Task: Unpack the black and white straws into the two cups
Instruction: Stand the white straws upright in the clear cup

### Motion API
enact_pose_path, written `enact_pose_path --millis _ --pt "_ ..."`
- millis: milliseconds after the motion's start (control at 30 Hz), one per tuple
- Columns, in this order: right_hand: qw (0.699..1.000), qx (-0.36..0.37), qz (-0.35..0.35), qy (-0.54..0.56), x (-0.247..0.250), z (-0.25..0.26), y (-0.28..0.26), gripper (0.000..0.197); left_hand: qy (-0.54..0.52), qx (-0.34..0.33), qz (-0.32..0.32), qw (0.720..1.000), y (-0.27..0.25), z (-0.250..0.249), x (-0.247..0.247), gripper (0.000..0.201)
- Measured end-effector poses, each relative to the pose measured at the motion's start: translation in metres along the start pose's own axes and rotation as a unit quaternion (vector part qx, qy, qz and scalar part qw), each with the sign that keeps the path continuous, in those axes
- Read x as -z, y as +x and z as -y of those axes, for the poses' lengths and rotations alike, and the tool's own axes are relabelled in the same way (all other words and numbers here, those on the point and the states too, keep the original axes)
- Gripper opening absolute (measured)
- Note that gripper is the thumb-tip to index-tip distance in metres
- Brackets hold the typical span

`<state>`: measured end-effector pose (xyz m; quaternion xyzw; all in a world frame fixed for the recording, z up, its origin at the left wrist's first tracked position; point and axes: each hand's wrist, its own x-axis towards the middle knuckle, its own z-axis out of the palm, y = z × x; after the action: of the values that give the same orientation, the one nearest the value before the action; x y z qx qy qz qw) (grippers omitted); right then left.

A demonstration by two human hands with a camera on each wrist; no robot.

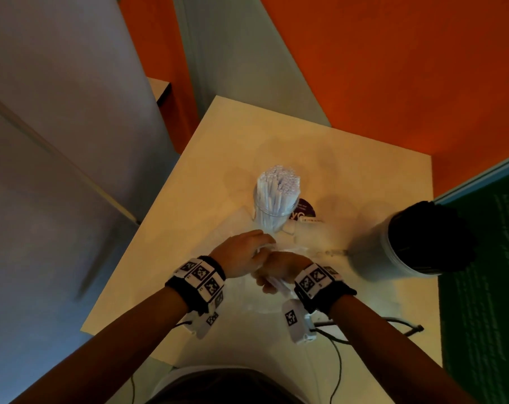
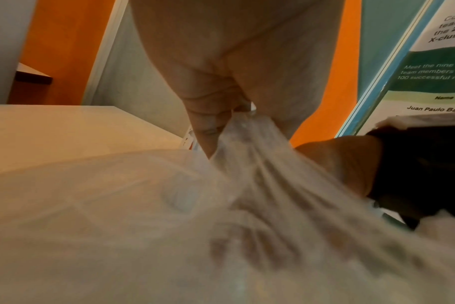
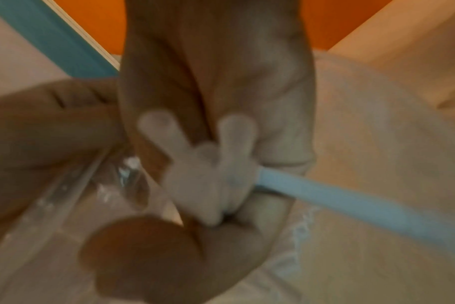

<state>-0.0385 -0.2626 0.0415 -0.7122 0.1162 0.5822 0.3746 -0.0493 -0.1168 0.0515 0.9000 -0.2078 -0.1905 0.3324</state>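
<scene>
On the bench (image 1: 393, 176) both cups look nearly full, and we pinch the clear bag (image 2: 260, 164) in our left hand (image 1: 241, 255) while our right hand (image 1: 279, 269) grips the last white straws (image 3: 216, 170).

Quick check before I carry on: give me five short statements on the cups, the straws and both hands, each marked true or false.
1. The clear cup holds white straws. True.
2. The white cup is empty. False: it is full of black straws.
3. The left hand pinches the plastic bag. True.
4. The right hand is idle. False: it grips a few white straws.
5. The clear cup lies tipped over. False: it stands upright on the table.
</scene>
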Motion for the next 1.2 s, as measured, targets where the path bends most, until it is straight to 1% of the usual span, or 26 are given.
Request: enact_pose_path --millis 100,167,233,267,300,333,367,400,433,467,500,567,600,667,733,767,800,867,900,933,1000,1033,1067,1100,1133,1200 --pt "0.999 0.013 0.033 -0.032 0.009 -0.008 -0.016 0.014 -0.005 -0.008 -0.014 1.000 0.004 -0.004 -0.006 0.025" --pt "0.999 0.007 0.020 -0.036 0.016 -0.017 -0.025 0.014 0.008 0.001 -0.022 1.000 0.007 -0.007 -0.009 0.025" --pt "1.000 0.000 -0.017 -0.026 0.018 -0.025 -0.032 0.010 0.020 0.010 -0.026 0.999 0.010 -0.012 -0.014 0.026" --pt "0.999 0.000 -0.046 -0.027 0.016 -0.027 -0.035 0.007 0.023 0.007 -0.024 0.999 0.011 -0.015 -0.017 0.027" --pt "0.996 0.016 -0.083 -0.019 0.013 -0.029 -0.035 0.007 0.020 -0.004 -0.013 1.000 0.011 -0.019 -0.020 0.030" --pt "0.993 0.037 -0.115 0.005 0.010 -0.029 -0.036 0.011 0.010 -0.022 0.007 1.000 0.009 -0.024 -0.025 0.034" --pt "0.989 0.056 -0.131 0.039 0.006 -0.029 -0.034 0.017 -0.006 -0.040 0.031 0.999 0.007 -0.029 -0.029 0.041" --pt "0.988 0.061 -0.122 0.074 0.002 -0.028 -0.032 0.023 -0.022 -0.050 0.056 0.997 0.005 -0.032 -0.033 0.050" --pt "0.990 0.056 -0.092 0.094 -0.002 -0.027 -0.030 0.025 -0.033 -0.048 0.076 0.995 0.002 -0.033 -0.035 0.060" --pt "0.990 0.040 -0.068 0.114 -0.006 -0.026 -0.030 0.025 -0.036 -0.038 0.089 0.995 0.000 -0.032 -0.035 0.067" --pt "0.987 0.031 -0.066 0.142 -0.007 -0.026 -0.031 0.023 -0.030 -0.029 0.096 0.994 -0.003 -0.030 -0.035 0.073" --pt "0.978 0.041 -0.082 0.187 -0.003 -0.030 -0.034 0.024 0.005 -0.018 0.102 0.995 -0.009 -0.024 -0.034 0.078" --pt "0.976 0.047 -0.073 0.199 -0.002 -0.031 -0.037 0.025 0.028 -0.017 0.107 0.994 -0.012 -0.021 -0.034 0.080" --pt "0.963 0.072 -0.039 0.256 0.001 -0.035 -0.042 0.022 0.077 -0.018 0.114 0.990 -0.017 -0.016 -0.037 0.082" --pt "0.942 0.077 0.005 0.326 0.004 -0.037 -0.047 0.020 0.112 -0.015 0.123 0.986 -0.019 -0.014 -0.040 0.086" --pt "0.942 0.072 0.022 0.328 0.005 -0.037 -0.048 0.020 0.123 -0.015 0.128 0.984 -0.020 -0.013 -0.042 0.089" --pt "0.951 0.063 0.027 0.302 0.007 -0.037 -0.051 0.019 0.131 -0.014 0.130 0.983 -0.019 -0.013 -0.044 0.093" --pt "0.980 0.040 0.042 0.190 0.013 -0.035 -0.059 0.015 0.158 -0.016 0.115 0.981 -0.018 -0.013 -0.046 0.101" --pt "0.991 0.030 0.052 0.120 0.017 -0.033 -0.065 0.013 0.187 -0.029 0.090 0.978 -0.017 -0.016 -0.047 0.103" --pt "0.996 0.027 0.064 0.061 0.020 -0.030 -0.072 0.010 0.225 -0.052 0.057 0.971 -0.016 -0.019 -0.047 0.100" --pt "0.995 0.049 0.091 -0.009 0.025 -0.026 -0.086 0.008 0.268 -0.107 -0.004 0.958 -0.010 -0.026 -0.048 0.084" --pt "0.993 0.066 0.089 -0.030 0.026 -0.025 -0.092 0.010 0.264 -0.134 -0.022 0.955 -0.005 -0.029 -0.049 0.072" --pt "0.994 0.081 0.064 -0.042 0.028 -0.025 -0.099 0.013 0.251 -0.157 -0.030 0.955 0.000 -0.032 -0.049 0.057" --pt "0.995 0.091 0.029 -0.031 0.032 -0.026 -0.106 0.020 0.229 -0.169 -0.030 0.958 0.004 -0.035 -0.050 0.044" --pt "0.995 0.100 0.006 0.000 0.038 -0.028 -0.113 0.029 0.197 -0.166 -0.027 0.966 0.007 -0.037 -0.049 0.035" --pt "0.987 0.137 0.024 0.082 0.054 -0.029 -0.128 0.058 0.108 -0.124 -0.039 0.986 0.012 -0.037 -0.045 0.023"
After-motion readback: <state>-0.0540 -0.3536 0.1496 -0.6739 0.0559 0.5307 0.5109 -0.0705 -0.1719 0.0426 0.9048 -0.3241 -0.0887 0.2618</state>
